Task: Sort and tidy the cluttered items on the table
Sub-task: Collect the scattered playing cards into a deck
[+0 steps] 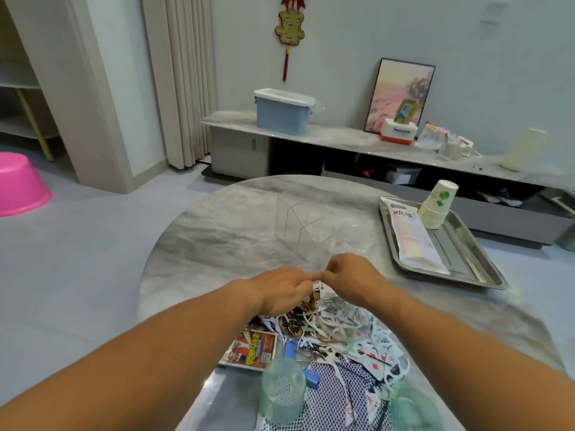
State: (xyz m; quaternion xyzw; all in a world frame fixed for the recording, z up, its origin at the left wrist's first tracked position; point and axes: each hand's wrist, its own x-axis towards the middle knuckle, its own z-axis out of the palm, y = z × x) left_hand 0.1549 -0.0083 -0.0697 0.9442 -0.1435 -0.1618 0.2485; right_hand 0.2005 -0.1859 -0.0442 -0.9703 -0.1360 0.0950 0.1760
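Note:
A heap of playing cards (364, 340) lies tangled with white paper strips on the near part of the round marble table (236, 231). My left hand (284, 290) curls over a few cards at the far edge of the heap. My right hand (354, 279) meets it, fingers curled and pinching the same small bundle; what exactly sits between the fingertips is hidden. In the heap lie a red card box (252, 349), blue binder clips (294, 349) and a clear greenish cup (281, 390) standing upside down.
A steel tray (466, 253) at the table's right holds a long white packet (410, 234) and a stack of paper cups (437, 203). Behind stands a low cabinet (311, 135) with a blue box (281, 110). A pink basin (21, 185) sits on the floor at left.

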